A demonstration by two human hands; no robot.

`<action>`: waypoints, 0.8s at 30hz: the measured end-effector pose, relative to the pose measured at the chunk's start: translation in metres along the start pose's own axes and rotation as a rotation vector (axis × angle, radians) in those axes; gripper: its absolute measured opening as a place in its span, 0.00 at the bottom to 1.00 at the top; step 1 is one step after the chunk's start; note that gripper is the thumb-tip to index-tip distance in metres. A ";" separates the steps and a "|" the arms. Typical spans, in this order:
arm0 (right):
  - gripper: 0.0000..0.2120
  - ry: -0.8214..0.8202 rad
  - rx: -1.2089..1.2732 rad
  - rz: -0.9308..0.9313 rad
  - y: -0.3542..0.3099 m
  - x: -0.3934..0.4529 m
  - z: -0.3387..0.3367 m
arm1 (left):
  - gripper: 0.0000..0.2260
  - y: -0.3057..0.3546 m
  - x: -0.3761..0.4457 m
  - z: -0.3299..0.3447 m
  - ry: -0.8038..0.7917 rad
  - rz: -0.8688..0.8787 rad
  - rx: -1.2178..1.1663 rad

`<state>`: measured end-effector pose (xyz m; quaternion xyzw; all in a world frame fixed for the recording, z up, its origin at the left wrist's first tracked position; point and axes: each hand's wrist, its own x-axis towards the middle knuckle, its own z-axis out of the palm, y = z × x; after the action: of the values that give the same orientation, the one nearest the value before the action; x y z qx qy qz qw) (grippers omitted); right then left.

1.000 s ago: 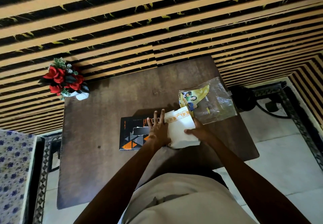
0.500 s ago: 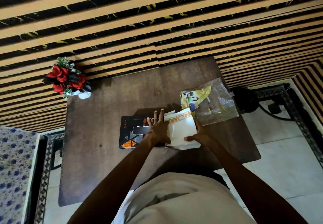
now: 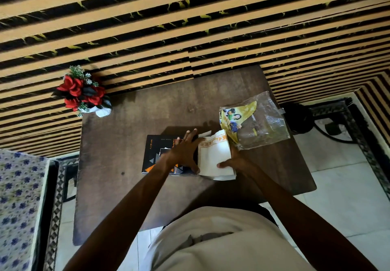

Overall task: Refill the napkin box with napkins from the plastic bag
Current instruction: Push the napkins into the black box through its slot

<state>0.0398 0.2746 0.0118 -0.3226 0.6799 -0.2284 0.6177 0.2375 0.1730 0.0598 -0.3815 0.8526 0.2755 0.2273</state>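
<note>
Two hands meet at the table's [image 3: 118, 186] centre in our single head view: our left hand [image 3: 184, 152] lies spread and flat on the black napkin box [image 3: 155, 154], gripping nothing, while our right hand [image 3: 236, 162] curls around the white napkins [image 3: 214, 156], thumb on top, at the box's three o'clock end. Emptied and crumpled, the plastic bag [image 3: 259, 122] lies at two o'clock, flowers [image 3: 82, 92] at ten. We judge the stack light, soft and floppy, so we should pinch it across its full thickness near the folded edge, or loose sheets will fan out.
</note>
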 end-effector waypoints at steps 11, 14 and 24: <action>0.21 -0.202 0.357 0.288 -0.021 0.016 -0.005 | 0.67 -0.033 -0.011 0.014 0.118 -0.025 0.140; 0.11 -0.222 0.339 0.290 -0.030 0.016 -0.003 | 0.66 -0.036 -0.011 0.015 0.127 -0.009 0.103; 0.15 -0.250 0.615 0.260 -0.014 0.024 0.002 | 0.66 -0.040 -0.011 0.019 0.135 0.014 0.043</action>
<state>0.0433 0.2481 0.0047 -0.0579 0.5338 -0.3004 0.7883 0.2787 0.1694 0.0402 -0.3882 0.8744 0.2321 0.1755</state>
